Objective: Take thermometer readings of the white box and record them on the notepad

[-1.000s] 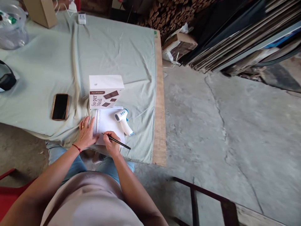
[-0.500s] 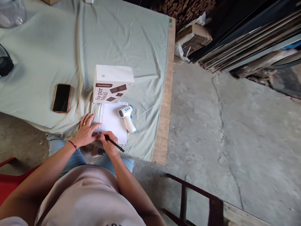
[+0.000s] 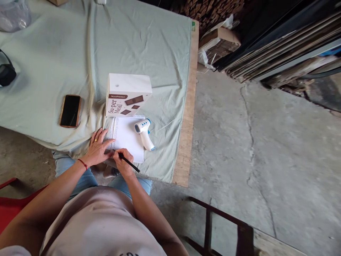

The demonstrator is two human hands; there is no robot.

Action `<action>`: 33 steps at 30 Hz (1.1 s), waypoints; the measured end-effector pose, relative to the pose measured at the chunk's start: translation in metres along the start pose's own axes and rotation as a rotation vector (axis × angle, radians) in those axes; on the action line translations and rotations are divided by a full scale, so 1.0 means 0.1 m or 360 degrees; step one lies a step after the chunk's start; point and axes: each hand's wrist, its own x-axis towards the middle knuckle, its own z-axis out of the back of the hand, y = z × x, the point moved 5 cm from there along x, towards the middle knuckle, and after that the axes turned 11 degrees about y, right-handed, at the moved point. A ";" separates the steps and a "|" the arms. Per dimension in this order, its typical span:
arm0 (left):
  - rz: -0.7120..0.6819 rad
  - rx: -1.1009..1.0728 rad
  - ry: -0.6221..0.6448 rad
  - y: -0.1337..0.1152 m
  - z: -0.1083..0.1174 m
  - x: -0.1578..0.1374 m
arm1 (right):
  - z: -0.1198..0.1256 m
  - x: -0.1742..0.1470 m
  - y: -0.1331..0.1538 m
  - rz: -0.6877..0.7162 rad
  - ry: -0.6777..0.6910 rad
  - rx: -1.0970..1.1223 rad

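A black pen (image 3: 129, 163) is gripped in my right hand (image 3: 123, 162), its tip down at the lower left of a white notebook (image 3: 129, 138). My left hand (image 3: 98, 148) lies with fingers spread on the notebook's left edge and the cloth beside it, holding nothing. On the notebook's right side rests a white and blue infrared thermometer (image 3: 145, 134). A white box printed "Super Meal" (image 3: 129, 95) stands just behind the notebook. Whatever is written under my right hand is hidden.
A phone (image 3: 70, 111) lies left of the box on the green tablecloth (image 3: 138, 42). Dark headgear (image 3: 6, 73) and a plastic bag (image 3: 14, 14) are at the far left. A red chair (image 3: 18, 208) stands lower left, a dark metal frame (image 3: 221, 217) lower right.
The pen's back end has shifted slightly up and left in my right hand. My left hand stays in place, and the other things on the table have not moved.
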 end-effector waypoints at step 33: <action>-0.0011 0.0010 -0.0033 -0.01 0.00 0.00 | 0.02 -0.04 -0.01 0.0191 -0.0101 -0.0250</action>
